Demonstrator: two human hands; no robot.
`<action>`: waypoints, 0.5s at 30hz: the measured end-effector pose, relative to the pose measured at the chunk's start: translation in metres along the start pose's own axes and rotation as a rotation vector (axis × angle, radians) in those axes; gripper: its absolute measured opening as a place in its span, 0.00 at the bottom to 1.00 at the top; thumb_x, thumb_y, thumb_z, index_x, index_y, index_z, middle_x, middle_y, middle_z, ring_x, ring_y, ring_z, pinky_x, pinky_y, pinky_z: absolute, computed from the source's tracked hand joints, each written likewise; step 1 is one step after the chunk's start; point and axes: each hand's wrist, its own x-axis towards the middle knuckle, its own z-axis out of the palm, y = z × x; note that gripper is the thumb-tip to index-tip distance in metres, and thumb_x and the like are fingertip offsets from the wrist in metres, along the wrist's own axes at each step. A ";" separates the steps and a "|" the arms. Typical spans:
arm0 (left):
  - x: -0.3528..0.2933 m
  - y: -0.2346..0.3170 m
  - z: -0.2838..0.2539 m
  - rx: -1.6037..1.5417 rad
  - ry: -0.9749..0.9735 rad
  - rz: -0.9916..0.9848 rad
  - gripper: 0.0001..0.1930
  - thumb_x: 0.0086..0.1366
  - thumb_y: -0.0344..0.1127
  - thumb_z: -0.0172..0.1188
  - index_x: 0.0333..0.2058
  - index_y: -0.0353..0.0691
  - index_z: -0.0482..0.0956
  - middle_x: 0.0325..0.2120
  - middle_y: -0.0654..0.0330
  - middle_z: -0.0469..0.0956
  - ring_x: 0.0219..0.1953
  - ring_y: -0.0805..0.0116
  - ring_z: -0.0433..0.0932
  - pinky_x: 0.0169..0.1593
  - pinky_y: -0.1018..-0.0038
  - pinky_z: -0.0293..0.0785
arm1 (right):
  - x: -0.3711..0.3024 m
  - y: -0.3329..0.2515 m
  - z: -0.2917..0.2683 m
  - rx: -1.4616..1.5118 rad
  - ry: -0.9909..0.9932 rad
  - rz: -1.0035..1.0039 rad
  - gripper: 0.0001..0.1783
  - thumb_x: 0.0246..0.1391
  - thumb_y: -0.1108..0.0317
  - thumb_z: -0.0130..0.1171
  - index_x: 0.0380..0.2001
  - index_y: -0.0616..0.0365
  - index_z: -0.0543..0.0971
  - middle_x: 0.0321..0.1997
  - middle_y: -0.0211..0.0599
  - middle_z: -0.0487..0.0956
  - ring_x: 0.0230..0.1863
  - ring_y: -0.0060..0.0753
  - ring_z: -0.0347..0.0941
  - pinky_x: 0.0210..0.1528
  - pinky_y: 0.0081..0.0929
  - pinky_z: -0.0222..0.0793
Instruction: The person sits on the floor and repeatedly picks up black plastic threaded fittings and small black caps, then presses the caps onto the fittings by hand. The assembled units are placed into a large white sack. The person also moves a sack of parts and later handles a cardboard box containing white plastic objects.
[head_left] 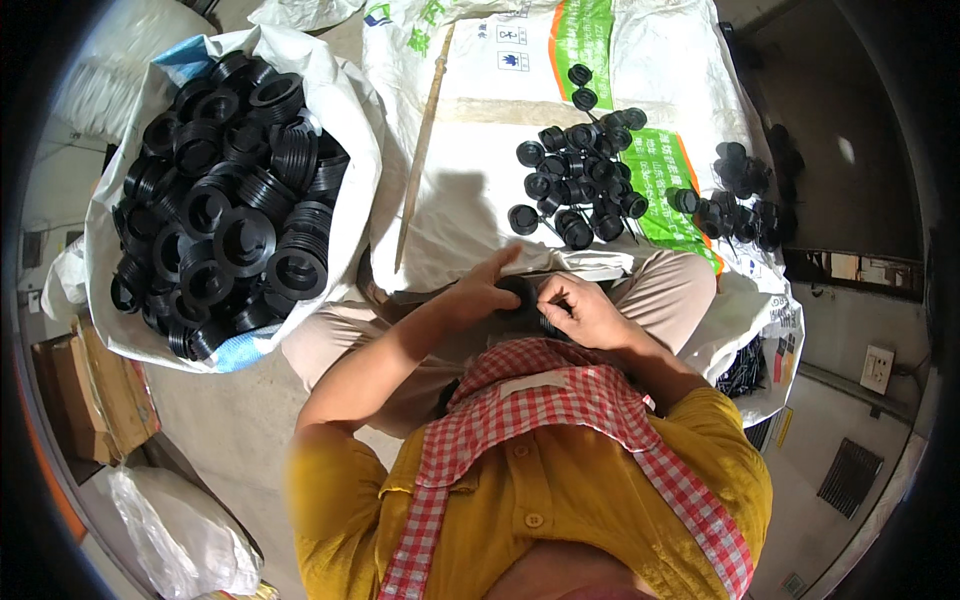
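Observation:
In front of my lap I have a round black ribbed plastic piece (517, 291) between my two hands. My left hand (482, 292) holds it from the left, thumb against the piece and the index finger stretched out past it. At the piece's right edge, my right hand (585, 315) is closed in a pinch. Whatever its fingertips hold is too small to tell. Just beyond my hands, several black caps with thin straps (575, 180) lie in a loose heap on a white woven sack (470, 220).
On the left stands a large open white sack (365, 130) full of black ribbed pieces (243, 242). More black caps (738, 215) lie at the right. A thin wooden stick (424, 140) crosses the white sacking. Another bag (785, 350) with small black parts sits by my right knee.

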 end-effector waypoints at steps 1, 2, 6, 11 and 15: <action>0.001 0.000 -0.004 -0.072 -0.128 -0.140 0.28 0.52 0.28 0.60 0.54 0.32 0.67 0.43 0.59 0.74 0.43 0.69 0.72 0.48 0.75 0.69 | 0.000 0.000 0.003 -0.106 0.052 -0.123 0.06 0.51 0.72 0.56 0.29 0.58 0.69 0.28 0.40 0.72 0.33 0.44 0.70 0.38 0.35 0.66; -0.003 -0.003 -0.002 -0.051 -0.156 -0.222 0.25 0.52 0.29 0.61 0.50 0.32 0.70 0.40 0.60 0.75 0.40 0.69 0.73 0.46 0.75 0.70 | 0.001 -0.001 0.002 -0.148 0.049 -0.182 0.06 0.51 0.72 0.56 0.30 0.58 0.69 0.28 0.40 0.72 0.33 0.45 0.70 0.37 0.35 0.66; -0.024 -0.004 0.014 0.442 -0.112 -0.028 0.14 0.51 0.34 0.64 0.35 0.33 0.77 0.32 0.59 0.78 0.32 0.63 0.77 0.38 0.74 0.74 | -0.007 -0.007 -0.001 -0.215 -0.111 -0.112 0.06 0.52 0.70 0.54 0.31 0.59 0.68 0.29 0.41 0.73 0.34 0.48 0.70 0.38 0.37 0.66; -0.062 0.034 0.037 1.316 -0.132 1.126 0.10 0.48 0.34 0.64 0.30 0.37 0.77 0.39 0.51 0.76 0.41 0.57 0.77 0.41 0.68 0.76 | -0.021 -0.020 -0.008 0.693 -0.649 0.420 0.09 0.54 0.68 0.52 0.27 0.64 0.73 0.20 0.30 0.74 0.27 0.26 0.71 0.34 0.25 0.68; -0.101 0.055 0.047 1.408 -0.084 1.296 0.09 0.53 0.28 0.55 0.34 0.37 0.76 0.43 0.50 0.75 0.46 0.54 0.75 0.45 0.67 0.77 | -0.036 0.000 -0.022 0.893 -0.990 0.195 0.11 0.53 0.66 0.55 0.23 0.61 0.71 0.18 0.33 0.73 0.24 0.25 0.71 0.29 0.24 0.66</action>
